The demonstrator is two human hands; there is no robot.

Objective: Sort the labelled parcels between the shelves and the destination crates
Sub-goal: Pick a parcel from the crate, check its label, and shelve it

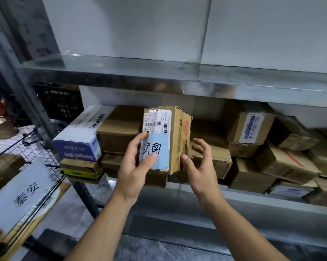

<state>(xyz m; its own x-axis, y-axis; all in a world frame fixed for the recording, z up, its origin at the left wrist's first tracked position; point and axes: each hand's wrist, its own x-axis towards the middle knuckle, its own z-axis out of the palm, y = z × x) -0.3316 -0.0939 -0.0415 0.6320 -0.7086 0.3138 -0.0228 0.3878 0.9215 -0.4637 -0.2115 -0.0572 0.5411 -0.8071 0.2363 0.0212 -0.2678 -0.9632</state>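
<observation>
While the left hand is gripping the brown parcel upright in front of the shelf full of boxes, the right hand is touching its side with loose, open fingers.

Left — wire crate; parcel before shelf stack.
</observation>
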